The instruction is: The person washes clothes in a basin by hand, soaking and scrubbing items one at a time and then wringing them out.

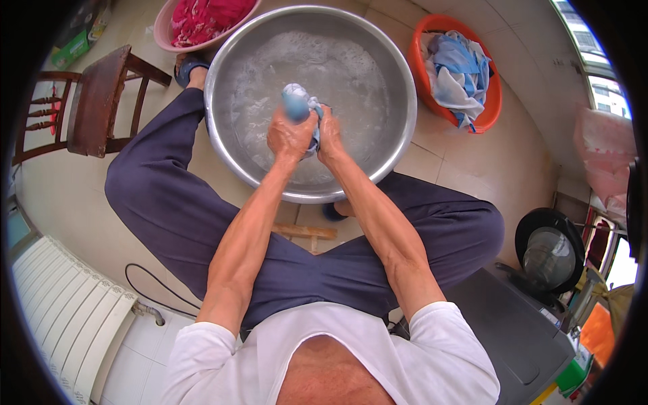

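Both my hands grip a bunched wet cloth (296, 93), white and blue-grey, over a large round metal basin (221, 144). My left hand (289, 132) closes around the cloth's left part, where a blue portion is blurred. Against the right side of the bundle, my right hand (330, 130) has its fingers curled around the cloth. Cloudy, foamy water (349, 66) lies in the basin beneath my hands. The basin stands on the floor between my legs. Part of the cloth is hidden by my hands.
A pink basin (164, 30) with red-pink fabric is at the upper left, beside a dark wooden chair (96, 101). At the upper right stands an orange basin (415, 61) holding blue and white cloths (458, 66). A wooden piece (304, 231) shows below the metal basin.
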The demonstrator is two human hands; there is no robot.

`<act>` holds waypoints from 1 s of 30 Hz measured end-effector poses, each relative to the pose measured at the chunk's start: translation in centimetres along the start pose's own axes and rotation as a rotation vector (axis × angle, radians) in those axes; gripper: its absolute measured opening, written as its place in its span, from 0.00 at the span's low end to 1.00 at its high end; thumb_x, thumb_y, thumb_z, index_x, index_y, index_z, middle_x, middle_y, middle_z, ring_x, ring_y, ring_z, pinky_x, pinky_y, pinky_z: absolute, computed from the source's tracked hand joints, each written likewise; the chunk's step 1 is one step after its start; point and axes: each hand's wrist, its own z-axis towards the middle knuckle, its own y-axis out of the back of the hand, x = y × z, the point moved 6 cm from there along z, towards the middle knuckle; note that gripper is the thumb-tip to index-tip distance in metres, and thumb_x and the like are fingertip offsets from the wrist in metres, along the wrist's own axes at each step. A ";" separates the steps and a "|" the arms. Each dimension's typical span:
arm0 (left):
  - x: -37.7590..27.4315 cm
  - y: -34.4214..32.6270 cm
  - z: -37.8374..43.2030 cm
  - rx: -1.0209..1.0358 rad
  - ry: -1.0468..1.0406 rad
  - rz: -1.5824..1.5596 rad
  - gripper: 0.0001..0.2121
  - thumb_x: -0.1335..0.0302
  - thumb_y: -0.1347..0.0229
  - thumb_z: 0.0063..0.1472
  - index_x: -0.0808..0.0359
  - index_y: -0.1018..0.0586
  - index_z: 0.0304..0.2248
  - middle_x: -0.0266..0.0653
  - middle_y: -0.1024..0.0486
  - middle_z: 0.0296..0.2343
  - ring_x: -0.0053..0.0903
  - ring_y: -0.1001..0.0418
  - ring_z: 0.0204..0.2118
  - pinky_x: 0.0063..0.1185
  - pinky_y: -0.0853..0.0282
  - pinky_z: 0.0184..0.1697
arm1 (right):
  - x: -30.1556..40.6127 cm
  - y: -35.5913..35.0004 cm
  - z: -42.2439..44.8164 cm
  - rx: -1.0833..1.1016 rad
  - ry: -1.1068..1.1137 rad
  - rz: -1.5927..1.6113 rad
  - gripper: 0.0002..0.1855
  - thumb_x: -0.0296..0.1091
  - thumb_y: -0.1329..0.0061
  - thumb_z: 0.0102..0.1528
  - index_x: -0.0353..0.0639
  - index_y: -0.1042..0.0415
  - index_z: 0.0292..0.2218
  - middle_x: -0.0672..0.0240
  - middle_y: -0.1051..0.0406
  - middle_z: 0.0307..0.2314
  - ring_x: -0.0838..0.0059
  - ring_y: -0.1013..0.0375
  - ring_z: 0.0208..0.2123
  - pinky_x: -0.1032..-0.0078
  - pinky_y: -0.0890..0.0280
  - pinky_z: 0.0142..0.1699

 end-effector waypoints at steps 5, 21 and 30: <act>1.1 1.7 1.4 0.159 0.186 0.077 0.31 0.50 0.35 0.47 0.63 0.19 0.45 0.51 0.18 0.41 0.48 0.20 0.44 0.39 0.27 0.47 | 1.1 -0.7 -2.1 0.190 -0.206 -0.425 0.48 0.80 0.73 0.59 0.49 0.35 0.61 0.57 0.30 0.51 0.58 0.27 0.50 0.49 0.25 0.41; -12.4 3.6 1.3 0.380 -0.164 -0.127 0.34 0.50 0.40 0.61 0.71 0.28 0.56 0.51 0.25 0.50 0.39 0.27 0.53 0.31 0.36 0.59 | 4.5 -0.3 -2.4 0.595 -0.248 0.743 0.41 0.75 0.50 0.55 0.53 0.30 0.58 0.66 0.28 0.55 0.57 0.28 0.55 0.45 0.37 0.61; -34.2 0.6 -1.0 0.334 -0.843 -0.263 0.35 0.53 0.39 0.61 0.60 0.32 0.63 0.62 0.47 0.65 0.50 0.39 0.65 0.36 0.30 0.57 | 32.2 4.7 -6.2 0.675 0.551 0.922 0.34 0.68 0.56 0.62 0.55 0.31 0.58 0.72 0.30 0.56 0.69 0.31 0.58 0.60 0.37 0.65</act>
